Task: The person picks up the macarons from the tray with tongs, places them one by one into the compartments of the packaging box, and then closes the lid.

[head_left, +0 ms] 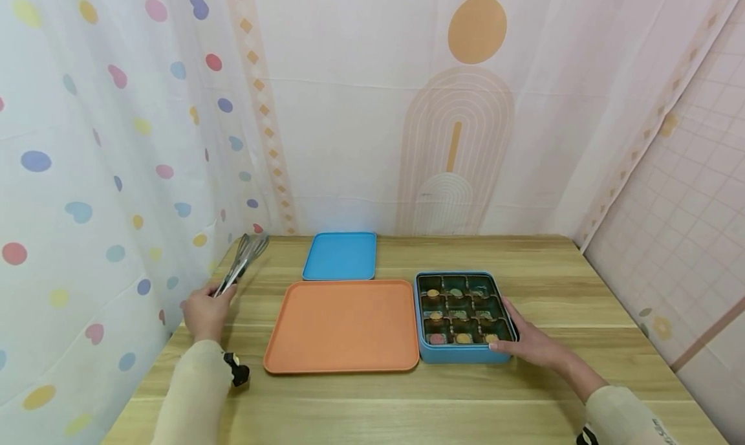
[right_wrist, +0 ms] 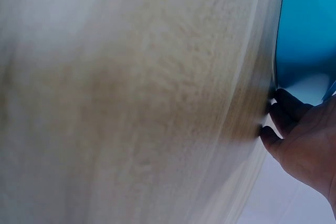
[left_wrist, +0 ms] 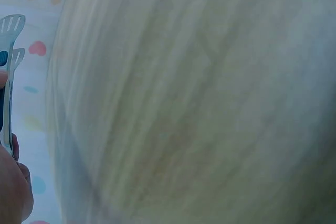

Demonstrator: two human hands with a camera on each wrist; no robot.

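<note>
Metal tongs (head_left: pixel 249 251) with slotted heads point away from me at the table's left side. My left hand (head_left: pixel 207 310) grips their handle end; the left wrist view catches only part of the tongs (left_wrist: pixel 10 32) at its edge. On the right, a square blue box (head_left: pixel 462 354) holds a dark divided insert with several compartments. Small round pieces, one pink (head_left: pixel 437 339) and others yellowish or green, lie in them. My right hand (head_left: pixel 538 345) holds the box's near right corner, thumb at the front rim and fingers along the right side. The right wrist view shows fingertips low beside the blue wall (right_wrist: pixel 310 14).
An orange tray (head_left: pixel 343 325) lies flat mid-table, close against the box's left side. Behind it is a smaller blue tray (head_left: pixel 340 256). Patterned curtains (head_left: pixel 349 108) hang along the back and both sides of the wooden table (head_left: pixel 378 412).
</note>
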